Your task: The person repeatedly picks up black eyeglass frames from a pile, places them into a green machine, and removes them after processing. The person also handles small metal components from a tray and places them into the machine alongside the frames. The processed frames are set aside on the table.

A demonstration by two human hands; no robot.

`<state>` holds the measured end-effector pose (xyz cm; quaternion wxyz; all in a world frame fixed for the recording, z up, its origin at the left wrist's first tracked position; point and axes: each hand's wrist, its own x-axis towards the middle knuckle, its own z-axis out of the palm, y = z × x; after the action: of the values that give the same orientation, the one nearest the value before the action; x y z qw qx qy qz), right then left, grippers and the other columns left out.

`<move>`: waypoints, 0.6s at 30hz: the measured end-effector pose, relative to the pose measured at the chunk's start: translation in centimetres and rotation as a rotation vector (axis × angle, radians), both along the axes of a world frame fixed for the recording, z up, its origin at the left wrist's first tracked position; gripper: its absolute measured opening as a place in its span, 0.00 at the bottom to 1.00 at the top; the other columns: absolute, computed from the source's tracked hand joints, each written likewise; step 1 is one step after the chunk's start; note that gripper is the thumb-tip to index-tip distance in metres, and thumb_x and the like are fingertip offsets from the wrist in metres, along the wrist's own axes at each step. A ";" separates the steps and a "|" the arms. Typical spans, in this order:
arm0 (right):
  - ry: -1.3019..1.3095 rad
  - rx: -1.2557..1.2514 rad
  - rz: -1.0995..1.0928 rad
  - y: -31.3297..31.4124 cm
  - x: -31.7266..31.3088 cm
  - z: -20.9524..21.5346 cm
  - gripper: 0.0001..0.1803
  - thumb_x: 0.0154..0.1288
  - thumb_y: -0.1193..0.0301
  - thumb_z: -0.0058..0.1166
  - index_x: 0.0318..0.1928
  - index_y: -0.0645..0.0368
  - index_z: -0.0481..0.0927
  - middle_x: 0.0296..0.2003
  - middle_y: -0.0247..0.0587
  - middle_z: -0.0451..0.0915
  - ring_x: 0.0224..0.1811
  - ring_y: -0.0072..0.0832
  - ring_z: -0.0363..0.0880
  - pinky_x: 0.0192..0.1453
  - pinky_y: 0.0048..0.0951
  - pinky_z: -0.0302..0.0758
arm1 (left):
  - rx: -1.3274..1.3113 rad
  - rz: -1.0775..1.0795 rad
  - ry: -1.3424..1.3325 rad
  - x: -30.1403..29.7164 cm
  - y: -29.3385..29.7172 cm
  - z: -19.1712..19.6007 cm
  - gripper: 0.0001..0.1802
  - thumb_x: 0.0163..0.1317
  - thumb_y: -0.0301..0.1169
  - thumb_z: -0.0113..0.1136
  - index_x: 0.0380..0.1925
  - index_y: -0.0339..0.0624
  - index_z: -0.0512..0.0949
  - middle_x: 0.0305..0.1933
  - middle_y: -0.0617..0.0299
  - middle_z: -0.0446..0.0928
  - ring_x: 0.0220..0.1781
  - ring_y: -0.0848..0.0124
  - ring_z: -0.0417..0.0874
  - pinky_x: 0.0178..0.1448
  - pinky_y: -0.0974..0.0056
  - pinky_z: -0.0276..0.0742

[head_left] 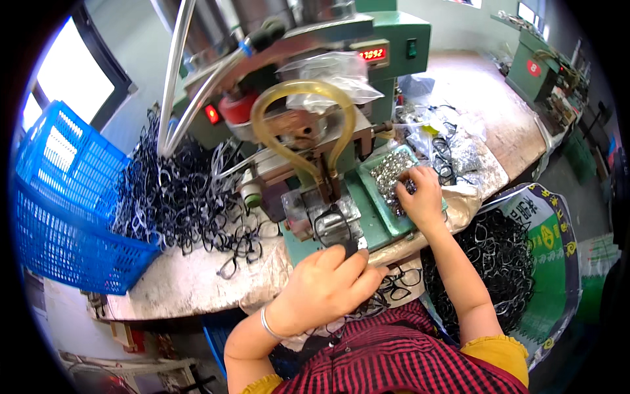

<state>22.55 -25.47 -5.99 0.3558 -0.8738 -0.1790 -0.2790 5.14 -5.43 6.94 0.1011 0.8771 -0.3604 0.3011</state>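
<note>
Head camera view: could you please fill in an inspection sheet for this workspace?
Surface: worn bench, largely covered.
Job's things: black eyeglass frame on green machine; tray of small metal parts.
Clutter: pile of black frames spilling from blue basket; bag of frames.
Grippers: left hand at the frame; right hand in the tray.
Cables: yellowish hose looped on machine.
Surroundings: second green machine, window.
</note>
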 end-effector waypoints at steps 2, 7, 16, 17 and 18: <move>-0.009 -0.039 0.037 0.6 0.2 -0.2 0.04 0.54 0.72 0.61 0.31 0.57 0.81 0.35 0.43 0.81 0.45 0.45 0.78 0.52 0.44 0.74 | -0.003 0.006 0.000 0.1 0.5 -0.4 0.15 0.51 0.34 0.76 0.26 0.46 0.75 0.36 0.63 0.82 0.26 0.71 0.73 0.27 0.68 0.73; 0.058 0.110 -0.003 -0.6 0.0 -2.3 0.08 0.64 0.69 0.62 0.42 0.57 0.86 0.37 0.46 0.85 0.41 0.39 0.83 0.50 0.35 0.77 | -0.158 0.125 0.005 -2.5 2.9 -3.4 0.10 0.63 0.35 0.67 0.28 0.44 0.77 0.37 0.63 0.83 0.29 0.69 0.77 0.36 0.67 0.77; 0.282 0.332 0.102 -6.0 -2.4 -3.7 0.10 0.69 0.77 0.59 0.49 0.64 0.85 0.43 0.35 0.86 0.44 0.18 0.80 0.52 0.21 0.75 | -0.971 1.299 0.758 -21.4 10.7 -22.8 0.07 0.66 0.29 0.65 0.35 0.35 0.82 0.36 0.56 0.83 0.37 0.67 0.84 0.42 0.64 0.77; 0.291 0.338 0.125 -4.8 -2.1 -3.3 0.11 0.69 0.76 0.59 0.49 0.64 0.85 0.43 0.35 0.86 0.44 0.18 0.81 0.53 0.22 0.75 | -0.892 1.210 0.666 -21.2 9.7 -23.3 0.07 0.64 0.29 0.66 0.36 0.36 0.82 0.37 0.55 0.83 0.38 0.63 0.84 0.43 0.62 0.77; 0.301 0.344 0.146 -3.6 -1.9 -3.0 0.11 0.69 0.76 0.59 0.50 0.64 0.85 0.43 0.35 0.86 0.44 0.19 0.81 0.53 0.22 0.75 | -0.812 1.118 0.578 -20.8 8.9 -23.5 0.08 0.63 0.30 0.68 0.37 0.37 0.83 0.38 0.54 0.83 0.39 0.59 0.84 0.44 0.59 0.78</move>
<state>20.65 -29.07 -8.94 0.5416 -0.8166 -0.1365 -0.1453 -15.67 3.44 -16.59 0.3393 0.8674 0.3194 0.1746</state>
